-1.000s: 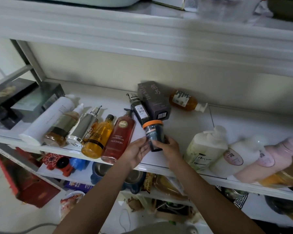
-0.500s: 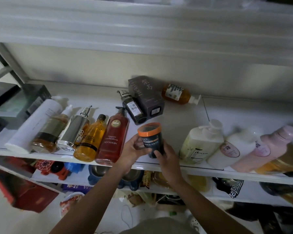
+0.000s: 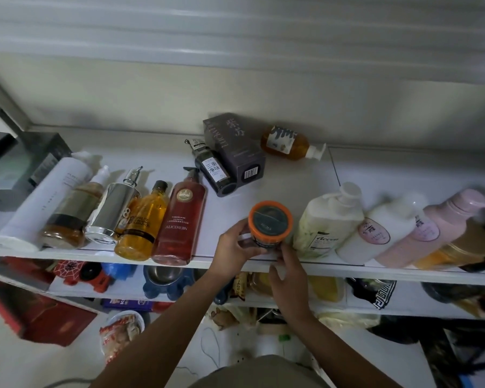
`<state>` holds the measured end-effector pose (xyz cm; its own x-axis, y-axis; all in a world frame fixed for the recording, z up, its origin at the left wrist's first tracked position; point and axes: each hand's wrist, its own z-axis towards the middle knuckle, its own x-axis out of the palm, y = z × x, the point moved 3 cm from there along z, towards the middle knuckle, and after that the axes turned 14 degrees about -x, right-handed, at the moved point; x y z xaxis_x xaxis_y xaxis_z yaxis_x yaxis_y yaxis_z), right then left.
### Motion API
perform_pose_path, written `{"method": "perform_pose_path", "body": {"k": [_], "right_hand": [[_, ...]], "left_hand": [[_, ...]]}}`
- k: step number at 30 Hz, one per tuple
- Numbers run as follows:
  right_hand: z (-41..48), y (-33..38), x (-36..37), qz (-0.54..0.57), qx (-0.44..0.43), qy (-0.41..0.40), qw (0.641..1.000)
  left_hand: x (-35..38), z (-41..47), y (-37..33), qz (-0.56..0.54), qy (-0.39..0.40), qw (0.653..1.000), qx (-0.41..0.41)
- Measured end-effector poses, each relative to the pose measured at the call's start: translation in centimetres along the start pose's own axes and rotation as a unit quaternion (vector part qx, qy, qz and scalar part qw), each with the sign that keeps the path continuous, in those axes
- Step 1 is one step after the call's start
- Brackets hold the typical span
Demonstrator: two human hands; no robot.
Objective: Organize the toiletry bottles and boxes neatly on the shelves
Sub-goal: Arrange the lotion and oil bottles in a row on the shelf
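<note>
You held the jar (image 3: 270, 224) with the orange rim upright at the front edge of the shelf (image 3: 291, 175). Your left grip (image 3: 233, 247) curled round its side at 9 o'clock, and your right grip (image 3: 287, 275) pinched its base at 5 o'clock. The red bottle (image 3: 181, 219) lay at its 9 o'clock, the cream pump bottle (image 3: 329, 222) just beside it at 3 o'clock, and the dark box (image 3: 234, 148) at 12.

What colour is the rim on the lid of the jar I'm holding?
The rim of the jar is orange, around a dark top; head view shows it best.
</note>
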<state>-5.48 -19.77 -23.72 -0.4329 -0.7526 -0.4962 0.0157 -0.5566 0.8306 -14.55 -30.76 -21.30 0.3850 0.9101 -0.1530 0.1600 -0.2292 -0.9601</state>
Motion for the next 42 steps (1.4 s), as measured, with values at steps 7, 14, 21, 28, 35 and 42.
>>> {"method": "perform_pose_path", "body": {"k": [7, 14, 21, 28, 35, 42], "right_hand": [[-0.2, 0.0, -1.2, 0.025, 0.023, 0.003, 0.999], [-0.8, 0.1, -1.9, 0.02, 0.015, 0.02, 0.999], [-1.0, 0.4, -2.0, 0.031, 0.044, 0.042, 0.998], [-0.8, -0.6, -2.6, 0.04, 0.055, 0.083, 0.994], [-0.7, -0.6, -2.7, 0.082, 0.065, 0.074, 0.992], [-2.9, 0.0, -2.7, 0.126, 0.093, -0.05, 0.986]], "left_hand": [[0.9, 0.1, -0.1, 0.048, -0.02, 0.999, -0.001], [1.3, -0.5, 0.3, 0.081, -0.053, 0.995, 0.005], [1.6, -0.9, 0.5, 0.078, -0.064, 0.995, 0.005], [2.1, -1.7, 0.3, 0.074, -0.089, 0.993, -0.01], [2.7, -2.6, 0.2, 0.118, -0.115, 0.986, -0.01], [-2.2, -7.9, 1.8, -0.031, -0.274, 0.961, -0.014]]}}
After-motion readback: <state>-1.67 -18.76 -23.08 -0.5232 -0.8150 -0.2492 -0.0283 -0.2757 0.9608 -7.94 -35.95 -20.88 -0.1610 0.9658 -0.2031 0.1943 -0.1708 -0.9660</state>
